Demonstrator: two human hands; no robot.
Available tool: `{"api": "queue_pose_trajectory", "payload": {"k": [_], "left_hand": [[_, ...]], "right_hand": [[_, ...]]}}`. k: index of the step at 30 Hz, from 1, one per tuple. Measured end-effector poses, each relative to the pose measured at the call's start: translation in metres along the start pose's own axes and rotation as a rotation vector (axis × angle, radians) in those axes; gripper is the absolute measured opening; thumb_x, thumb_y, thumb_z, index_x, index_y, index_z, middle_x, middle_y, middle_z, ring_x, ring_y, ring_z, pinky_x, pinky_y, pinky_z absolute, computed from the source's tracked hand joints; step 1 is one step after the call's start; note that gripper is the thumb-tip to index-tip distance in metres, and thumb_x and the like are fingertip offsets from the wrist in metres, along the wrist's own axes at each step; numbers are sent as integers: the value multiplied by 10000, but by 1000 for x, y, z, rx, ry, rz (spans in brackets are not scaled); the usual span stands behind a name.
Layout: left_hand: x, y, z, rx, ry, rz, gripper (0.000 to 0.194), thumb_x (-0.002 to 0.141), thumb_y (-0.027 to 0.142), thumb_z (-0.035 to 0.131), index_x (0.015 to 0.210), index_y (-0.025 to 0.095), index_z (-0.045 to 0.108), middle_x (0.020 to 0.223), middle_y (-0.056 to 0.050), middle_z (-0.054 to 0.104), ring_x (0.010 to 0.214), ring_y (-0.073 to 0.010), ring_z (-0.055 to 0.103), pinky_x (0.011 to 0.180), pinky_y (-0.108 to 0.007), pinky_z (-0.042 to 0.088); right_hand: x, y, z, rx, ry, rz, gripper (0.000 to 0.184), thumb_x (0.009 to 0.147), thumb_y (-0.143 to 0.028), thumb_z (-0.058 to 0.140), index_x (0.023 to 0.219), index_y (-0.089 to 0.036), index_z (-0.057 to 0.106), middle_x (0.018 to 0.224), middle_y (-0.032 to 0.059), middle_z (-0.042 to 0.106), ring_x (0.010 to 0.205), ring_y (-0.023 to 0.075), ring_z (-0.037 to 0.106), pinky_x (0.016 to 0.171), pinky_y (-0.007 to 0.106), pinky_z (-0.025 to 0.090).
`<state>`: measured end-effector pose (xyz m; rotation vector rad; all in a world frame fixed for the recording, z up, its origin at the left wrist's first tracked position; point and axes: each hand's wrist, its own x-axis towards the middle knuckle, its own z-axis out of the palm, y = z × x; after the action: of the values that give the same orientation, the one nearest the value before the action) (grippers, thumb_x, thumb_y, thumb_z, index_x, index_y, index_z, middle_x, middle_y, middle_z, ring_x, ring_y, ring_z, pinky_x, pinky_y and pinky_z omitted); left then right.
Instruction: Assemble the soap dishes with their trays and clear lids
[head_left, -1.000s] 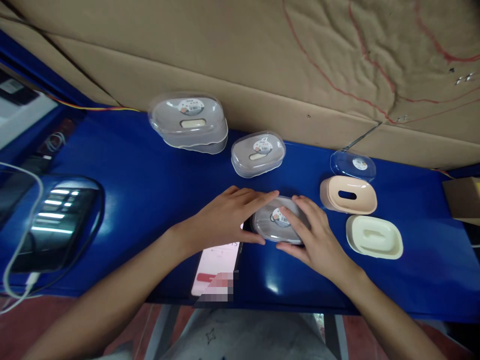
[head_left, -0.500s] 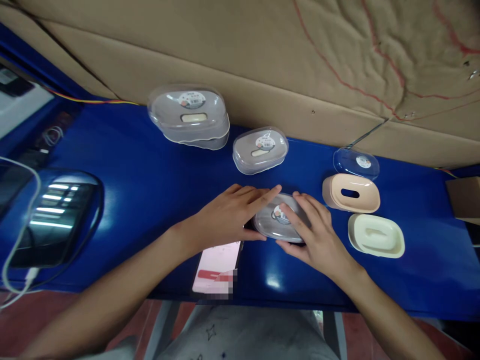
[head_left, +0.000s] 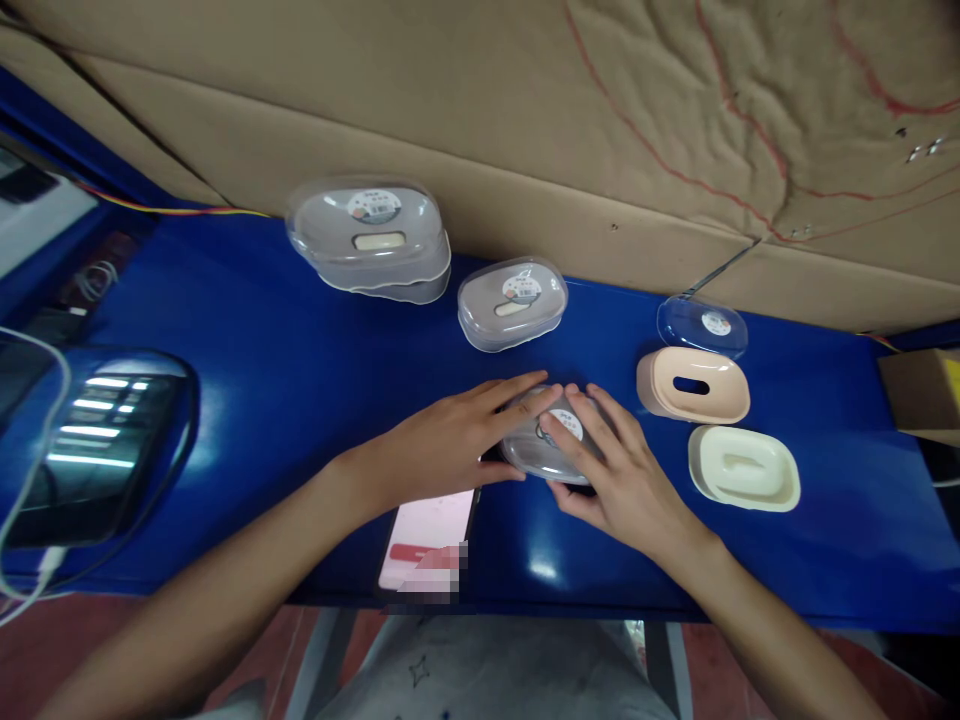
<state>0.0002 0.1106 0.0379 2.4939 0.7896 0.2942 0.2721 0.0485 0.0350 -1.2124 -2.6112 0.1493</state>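
Observation:
On the blue table in front of me sits a grey oval soap box (head_left: pixel 541 460) under a clear lid with a round label. My left hand (head_left: pixel 465 435) grips its left side, thumb along the near edge and fingers over the lid. From the right, my right hand (head_left: pixel 626 465) holds the same box, its fingers lying across the lid and thumb at the near side. Both hands partly hide the box. To the right are a peach slotted tray (head_left: pixel 731 393), a cream soap box base (head_left: pixel 786 480) and a loose clear lid (head_left: pixel 679 325).
Behind my hands stand a lidded grey soap box (head_left: pixel 480 325) and a stack of similar boxes (head_left: pixel 390 270). A lit phone (head_left: pixel 427 530) lies under my left wrist. At left is a dark tablet (head_left: pixel 90 470) with a white cable. Cardboard (head_left: pixel 450 120) lines the back.
My left index finger has come down onto the lid, and the fingers of my right hand have shifted slightly over it. The box stays in place; the view has shifted a little.

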Motion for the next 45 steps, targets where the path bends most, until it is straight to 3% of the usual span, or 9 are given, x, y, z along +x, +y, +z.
{"api": "queue_pose_trajectory", "payload": {"k": [4,11,17,21,25,30,36,40,45], "left_hand": [[-1,-1,3,-41,12,-5,1060,953,378,814,1744,331,111,1784,-111,325,1623,-280,379,1311,-445,388],[-1,5,4,-82,69,-14,1022,930,260,797,1740,289,176,1761,-156,356,1610,-331,395,1306,-511,394],[0,2,5,-155,61,-30,1024,942,321,815,1738,347,171,1728,-145,405,1588,-334,427,1281,-521,428],[-2,2,8,-122,47,-19,1057,969,336,790,1747,347,74,1772,-151,322,1623,-329,367,1304,-526,388],[-2,5,10,-73,65,-7,1000,1006,357,739,1749,305,72,1748,-190,349,1617,-348,370,1288,-545,400],[-1,8,8,-81,80,-31,929,1004,361,738,1735,314,166,1663,-188,462,1542,-351,485,1240,-529,467],[-1,6,2,-78,75,-121,870,1059,512,618,1737,369,91,1767,-164,319,1530,-361,512,1158,-533,548],[1,4,2,65,140,-124,707,1089,532,546,1699,297,277,1709,-167,437,1503,-359,541,1182,-550,514],[4,5,3,199,203,-94,565,1096,541,527,1545,200,525,1465,-165,689,1284,-331,705,1092,-521,570]], "right_hand": [[1,-3,1,-35,8,-6,832,1001,-321,678,1726,-296,270,1767,147,340,1617,442,313,1216,684,430],[1,-3,1,-67,17,-14,783,991,-333,703,1692,-295,357,1729,172,396,1587,449,354,1174,672,464],[3,-6,-2,-107,15,-8,766,1040,-427,665,1709,-295,315,1710,183,427,1556,448,400,1157,671,482],[2,-9,-2,-136,-15,0,770,1048,-411,653,1719,-304,292,1731,186,396,1561,474,385,1148,704,470],[2,0,-2,-20,-14,-20,787,1054,-403,648,1728,-335,246,1760,150,349,1610,438,317,1207,696,425],[2,14,-3,177,37,-4,864,1032,-475,681,1734,-324,200,1713,142,418,1622,371,343,1249,632,428],[5,27,-16,39,3,42,744,1056,-474,626,1701,-294,302,1685,139,478,1602,376,380,1260,651,379],[22,48,-30,-193,37,142,639,1065,-428,599,1654,-262,415,1661,171,489,1553,414,412,1254,676,322],[56,83,-38,-304,9,271,558,1059,-329,566,1594,-178,516,1489,231,586,1307,429,571,1102,653,455]]}}
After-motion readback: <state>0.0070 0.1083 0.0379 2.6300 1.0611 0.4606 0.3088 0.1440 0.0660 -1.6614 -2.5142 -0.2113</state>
